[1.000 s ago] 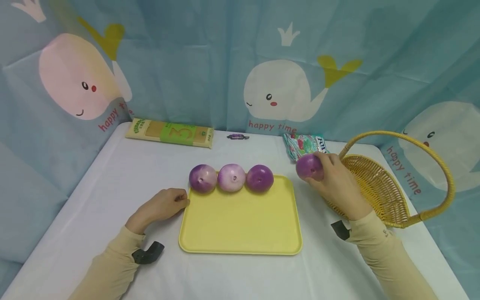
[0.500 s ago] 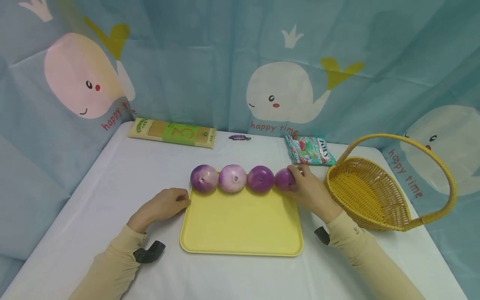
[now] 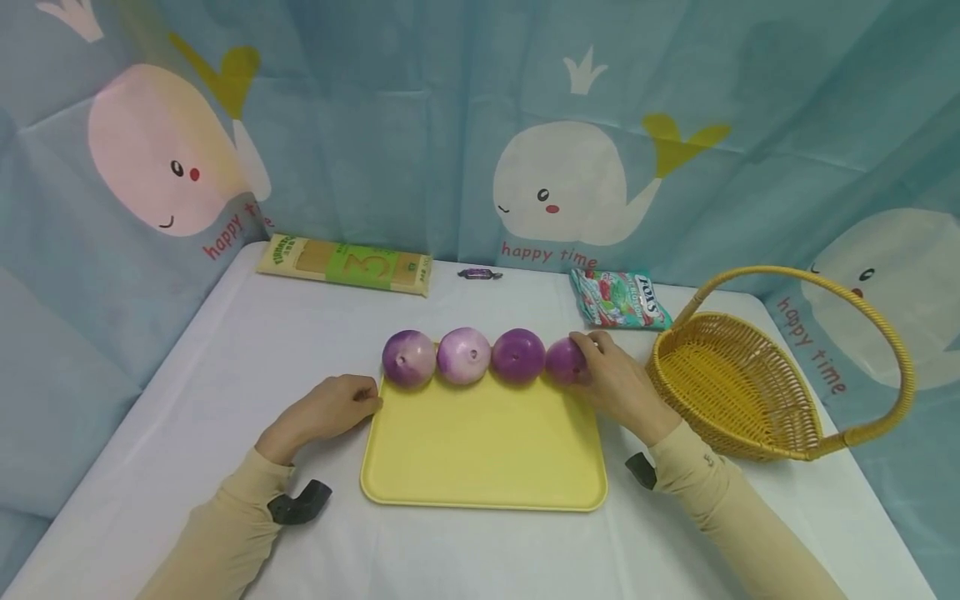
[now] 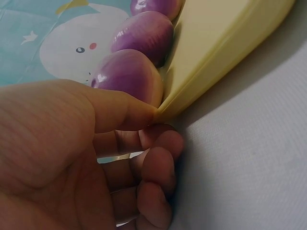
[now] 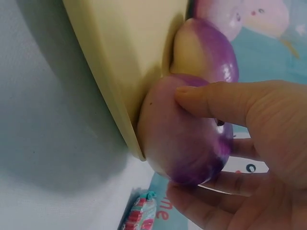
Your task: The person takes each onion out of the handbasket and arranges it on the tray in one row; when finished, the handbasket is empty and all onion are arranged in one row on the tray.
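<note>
In the head view, a yellow tray (image 3: 483, 450) lies on the table with several purple-and-white onions in a row along its far edge. My left hand (image 3: 333, 408) is at the tray's left rim; the left wrist view has its thumb and curled forefinger pinching the tray corner (image 4: 165, 108). With thumb and fingers, my right hand (image 3: 618, 383) grips the rightmost onion (image 3: 564, 362), which sits at the tray's far right corner against a dark purple onion (image 3: 517, 357). A paler onion (image 3: 463, 357) and a two-toned onion (image 3: 408, 360) continue the row leftward.
A yellow wicker basket (image 3: 723, 387) with a tall handle stands to the right, near my right forearm. Along the back lie a noodle packet (image 3: 345, 265), a small wrapped candy (image 3: 480, 273) and a teal candy bag (image 3: 621, 300). A whale-print curtain (image 3: 375, 125) hangs behind.
My right hand has carried the onion leftward from beside the basket to the tray's far right corner, then shifted it slightly further left. The left hand stays at the tray's rim.
</note>
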Available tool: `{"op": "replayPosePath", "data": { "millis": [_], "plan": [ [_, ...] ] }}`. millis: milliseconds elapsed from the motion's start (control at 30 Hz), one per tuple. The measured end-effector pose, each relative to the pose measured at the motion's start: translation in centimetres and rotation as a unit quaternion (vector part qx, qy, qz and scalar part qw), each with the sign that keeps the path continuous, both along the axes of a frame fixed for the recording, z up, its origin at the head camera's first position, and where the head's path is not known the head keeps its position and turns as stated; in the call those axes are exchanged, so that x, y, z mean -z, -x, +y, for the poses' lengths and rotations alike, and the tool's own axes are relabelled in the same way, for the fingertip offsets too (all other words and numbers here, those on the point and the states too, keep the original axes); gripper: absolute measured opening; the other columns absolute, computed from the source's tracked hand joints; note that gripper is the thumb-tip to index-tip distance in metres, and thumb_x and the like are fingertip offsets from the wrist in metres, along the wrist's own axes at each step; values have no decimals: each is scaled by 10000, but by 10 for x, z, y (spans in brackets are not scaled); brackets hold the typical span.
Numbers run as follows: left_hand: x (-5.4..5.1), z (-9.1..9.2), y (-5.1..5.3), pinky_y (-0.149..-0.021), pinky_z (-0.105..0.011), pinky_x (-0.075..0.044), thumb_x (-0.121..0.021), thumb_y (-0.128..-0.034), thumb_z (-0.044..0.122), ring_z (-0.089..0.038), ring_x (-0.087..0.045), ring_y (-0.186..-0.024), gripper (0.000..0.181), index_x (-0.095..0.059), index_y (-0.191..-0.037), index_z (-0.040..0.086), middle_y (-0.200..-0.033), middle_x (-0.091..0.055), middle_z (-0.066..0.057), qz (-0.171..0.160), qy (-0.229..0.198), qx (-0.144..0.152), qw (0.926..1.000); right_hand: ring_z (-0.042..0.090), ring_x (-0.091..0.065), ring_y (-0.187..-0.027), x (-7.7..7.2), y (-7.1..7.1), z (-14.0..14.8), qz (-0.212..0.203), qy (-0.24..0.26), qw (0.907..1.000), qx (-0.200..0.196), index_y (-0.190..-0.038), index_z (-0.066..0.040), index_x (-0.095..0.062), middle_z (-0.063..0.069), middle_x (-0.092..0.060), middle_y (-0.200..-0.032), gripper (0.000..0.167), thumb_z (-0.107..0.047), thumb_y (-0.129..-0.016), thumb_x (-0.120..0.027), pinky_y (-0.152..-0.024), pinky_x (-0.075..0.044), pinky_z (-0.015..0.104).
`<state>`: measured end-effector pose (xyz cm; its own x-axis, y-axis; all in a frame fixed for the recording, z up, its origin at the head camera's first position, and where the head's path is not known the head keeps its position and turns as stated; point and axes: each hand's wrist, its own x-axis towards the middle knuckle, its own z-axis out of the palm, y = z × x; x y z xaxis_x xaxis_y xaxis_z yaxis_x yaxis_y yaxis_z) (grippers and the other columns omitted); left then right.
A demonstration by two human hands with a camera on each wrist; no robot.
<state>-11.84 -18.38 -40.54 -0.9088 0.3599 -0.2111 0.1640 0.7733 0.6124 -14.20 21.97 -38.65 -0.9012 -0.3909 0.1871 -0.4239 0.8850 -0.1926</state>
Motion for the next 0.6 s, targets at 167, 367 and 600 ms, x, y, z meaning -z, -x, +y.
{"op": "replayPosePath", "data": {
  "millis": [167, 367, 600],
  "plan": [
    [0, 0, 0, -606, -278, -342, -548, -931, 170, -125, -441, -638, 200, -535, -738, 121, -649, -465, 29, 31, 6, 19, 10000, 358, -669, -912, 0, 0, 0, 3, 16, 10000, 1, -1360, -26, -493, 217, -564, -1201, 717, -234, -764, -834, -781, -562, 483],
    [-1, 0, 0, -587, -273, -330, -546, -937, 167, -121, -428, -621, 205, -534, -739, 117, -641, -450, 35, 6, -14, 21, 10000, 358, -672, -889, -1, -1, 0, 42, 36, 10000, -29, -1361, -15, -487, 232, -565, -1195, 735, -217, -751, -844, -759, -562, 481],
    [0, 0, -1, -587, -275, -330, -544, -945, 172, -122, -429, -622, 206, -531, -747, 115, -645, -452, 33, -34, 2, 14, 10000, 362, -671, -879, -1, -3, 0, -52, 57, 10000, 49, -1378, -22, -474, 240, -559, -1208, 745, -218, -758, -838, -750, -562, 485]
  ]
}}
